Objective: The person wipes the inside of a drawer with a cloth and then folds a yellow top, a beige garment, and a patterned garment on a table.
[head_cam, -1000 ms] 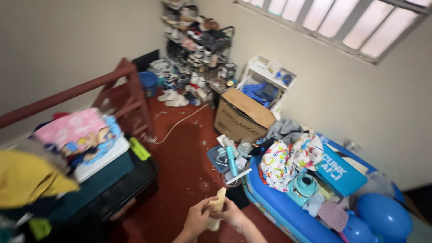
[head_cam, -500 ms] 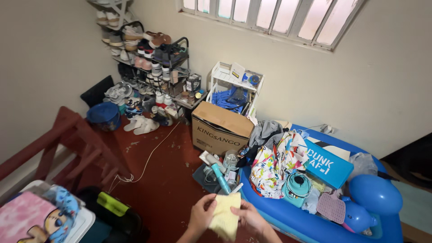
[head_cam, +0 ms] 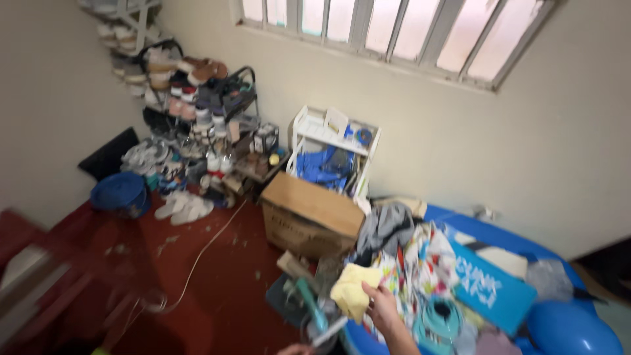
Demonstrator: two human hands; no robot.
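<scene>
My right hand [head_cam: 384, 307] is raised and grips a pale yellow cloth [head_cam: 351, 289] by its lower edge. The cloth hangs over the near rim of a blue inflatable pool [head_cam: 519, 246] piled with things. Only a sliver of my left hand [head_cam: 294, 349] shows at the bottom edge, apart from the cloth; its fingers are out of view. Just below the cloth stands a container with a teal tube [head_cam: 309, 309] and a white stick.
A cardboard box [head_cam: 309, 213] stands on the red floor beside the pool. Behind it are a white shelf [head_cam: 332, 141] and a full shoe rack [head_cam: 190, 98]. A blue basin [head_cam: 119, 194] and a white cable [head_cam: 204, 253] lie on the floor. The pool holds colourful fabric [head_cam: 420, 263], a teal box [head_cam: 493, 289] and a blue ball [head_cam: 572, 329].
The view swung right and up, away from the railing and the clothes pile. My left hand let go of the yellow cloth and dropped; my right hand lifted the cloth toward the pool.
</scene>
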